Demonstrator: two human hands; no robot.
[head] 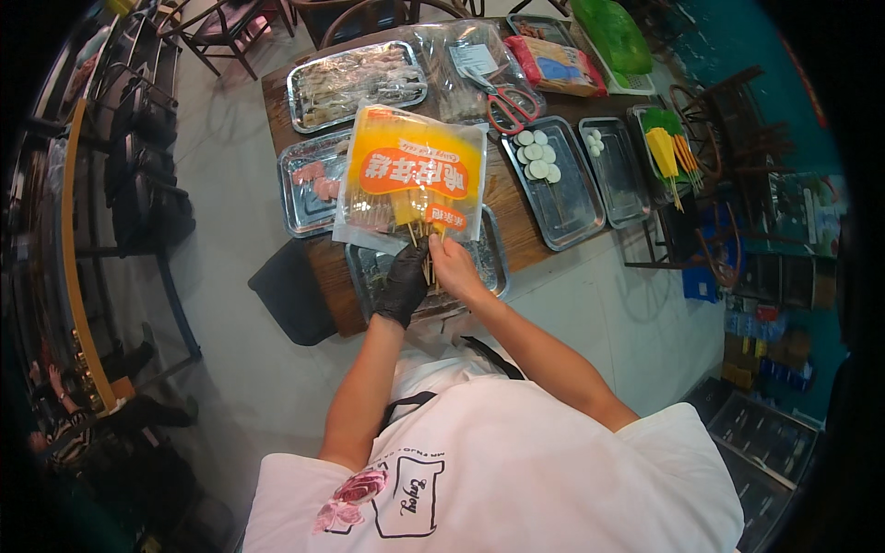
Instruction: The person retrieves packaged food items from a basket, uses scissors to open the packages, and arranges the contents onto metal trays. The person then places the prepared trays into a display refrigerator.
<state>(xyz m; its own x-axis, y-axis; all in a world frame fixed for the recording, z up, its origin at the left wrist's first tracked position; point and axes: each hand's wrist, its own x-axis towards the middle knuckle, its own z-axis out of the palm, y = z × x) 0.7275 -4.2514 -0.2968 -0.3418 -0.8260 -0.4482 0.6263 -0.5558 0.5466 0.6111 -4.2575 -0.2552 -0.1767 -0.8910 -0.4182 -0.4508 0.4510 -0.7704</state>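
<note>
A printed yellow and clear plastic food bag (422, 131) is in front of me over the table, its writing upside down from my side. Yellow food pieces on wooden skewers (413, 235) show at the bag's near end, their sticks pointing toward me. My left hand (404, 276), in a black glove, grips the sticks from the left. Bare, my right hand (453, 266) closes on them from the right, fingertips at the bag's lower edge. Beneath both hands is a metal tray (499, 259), largely covered. How far the skewers sit inside the bag is hard to tell.
Around the bag on the wooden table (515, 200) are a tray of pink pieces (318, 181), a wrapped skewer tray (356, 83), red-handled scissors (511, 109), a tray with white slices (536, 153) and a tray with white balls (594, 143). A dark stool (294, 290) stands left.
</note>
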